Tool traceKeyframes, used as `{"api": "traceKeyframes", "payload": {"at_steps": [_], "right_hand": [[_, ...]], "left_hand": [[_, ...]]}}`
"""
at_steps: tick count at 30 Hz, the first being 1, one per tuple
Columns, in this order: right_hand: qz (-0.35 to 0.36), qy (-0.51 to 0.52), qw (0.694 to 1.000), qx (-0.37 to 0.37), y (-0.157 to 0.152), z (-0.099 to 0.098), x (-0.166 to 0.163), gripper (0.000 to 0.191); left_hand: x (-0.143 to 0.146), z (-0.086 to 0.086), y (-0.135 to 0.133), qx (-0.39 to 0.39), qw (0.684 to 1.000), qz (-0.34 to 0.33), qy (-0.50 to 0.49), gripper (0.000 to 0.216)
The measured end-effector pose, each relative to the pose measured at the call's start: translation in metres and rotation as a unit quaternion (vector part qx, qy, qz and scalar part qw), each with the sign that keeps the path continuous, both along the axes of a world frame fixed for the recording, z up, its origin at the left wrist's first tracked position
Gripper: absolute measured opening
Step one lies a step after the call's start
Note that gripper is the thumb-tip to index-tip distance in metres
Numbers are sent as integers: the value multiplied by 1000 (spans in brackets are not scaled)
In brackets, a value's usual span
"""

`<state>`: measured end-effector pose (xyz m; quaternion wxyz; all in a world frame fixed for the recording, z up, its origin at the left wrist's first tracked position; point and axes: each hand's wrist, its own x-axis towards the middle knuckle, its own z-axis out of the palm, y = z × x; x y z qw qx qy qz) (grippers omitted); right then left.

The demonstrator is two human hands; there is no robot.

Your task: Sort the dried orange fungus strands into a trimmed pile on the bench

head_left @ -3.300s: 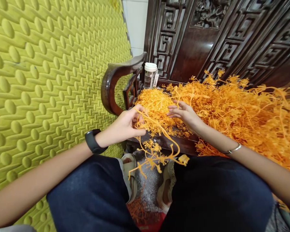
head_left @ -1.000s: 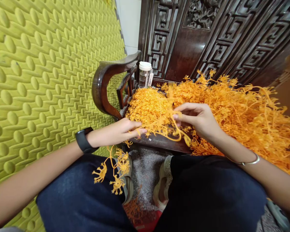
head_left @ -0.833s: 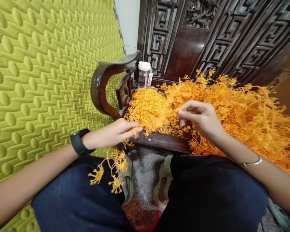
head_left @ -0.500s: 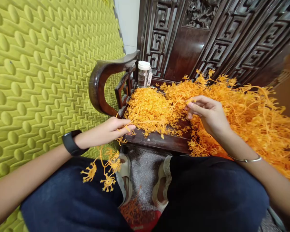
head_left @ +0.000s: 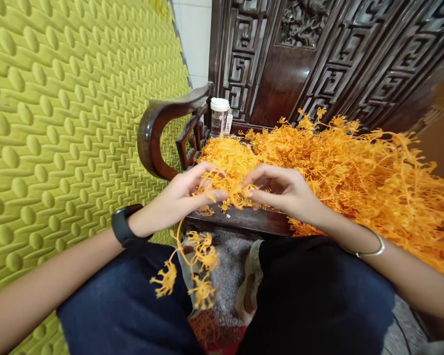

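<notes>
Because the orange sprig (head_left: pixel 205 257) dangles well below my left hand (head_left: pixel 185 195), over my left trouser leg (head_left: pixel 122 308) and the gap beside it, its loose end could swing or snag on the cloth. My left thumb and fingers are closed around the stem, with thin strands poking out above; if I squeeze too lightly, I judge the whole thing could slip to the speckled floor (head_left: pixel 228 278), near the reddish strands (head_left: pixel 205 328) lying there.

My right hand (head_left: pixel 288 190) sits opposite, thumb and forefinger curled close together at an orange piece (head_left: pixel 247 189), but it is blurred, and I cannot tell whether they truly pinch it or only brush it. Should they pull without a firm hold, the piece could tear unevenly or flick away.

Just beyond both hands, the loose pile (head_left: pixel 227 153) of small pieces lies on the dark wooden surface (head_left: pixel 255 222); a low wrist could sweep some over the front edge. The tangled heap (head_left: pixel 366 177) lies just beside my right forearm, so the bracelet (head_left: pixel 374 250) could catch and drag stems along. Behind the pile, near the armrest (head_left: pixel 150 133), stands the lidded bottle (head_left: pixel 218 119), which could topple if the pile is shoved back.
</notes>
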<state>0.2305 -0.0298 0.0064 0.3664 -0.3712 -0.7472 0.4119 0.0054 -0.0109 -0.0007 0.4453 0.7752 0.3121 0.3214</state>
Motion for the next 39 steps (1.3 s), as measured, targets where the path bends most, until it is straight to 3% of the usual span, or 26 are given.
{"api": "traceKeyframes", "payload": {"at_steps": [5,9,18,28,32,39], "right_hand": [[-1,-48,994,99,-2,-3,-13,14],[-20,-68,989,128,-3,-2,-14,15],[-2,-80,988,135,-3,0,-11,14],[-5,-94,987,132,-6,-3,-3,14],[1,-74,994,84,-7,-7,-4,17],[-33,7,998,-46,4,-10,-2,24]], "left_hand": [[8,3,-4,31,999,5,27,43],[9,5,-4,90,994,25,53,31],[6,6,-1,123,975,-112,149,24],[4,6,1,118,970,-148,152,33],[4,7,0,125,967,-166,148,36],[-1,4,0,129,971,-138,148,35]]}}
